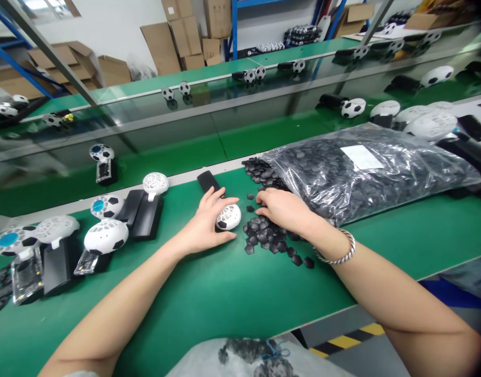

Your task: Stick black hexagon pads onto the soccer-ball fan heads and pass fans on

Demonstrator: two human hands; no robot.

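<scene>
My left hand [204,222] curves round a white football-shaped head [228,217] with open lattice panels, thumb below and fingers above. A black handle [208,181] extends behind it on the green bench. My right hand [282,208] has its fingers bent together over a heap of small black pentagon pieces [264,233]; whatever is between the fingertips is hidden. A couple of loose pentagons [250,209] lie between the two hands. Just behind the right hand, more pentagons spill out of a large clear plastic bag [327,167] with a white label.
Several similar football-headed devices [106,235] lie at the left, some with clear casings. White ball heads [431,124] and black parts sit at the right. Beyond the bench edge runs a green conveyor [193,139] carrying more devices. Cardboard boxes [185,36] stand behind.
</scene>
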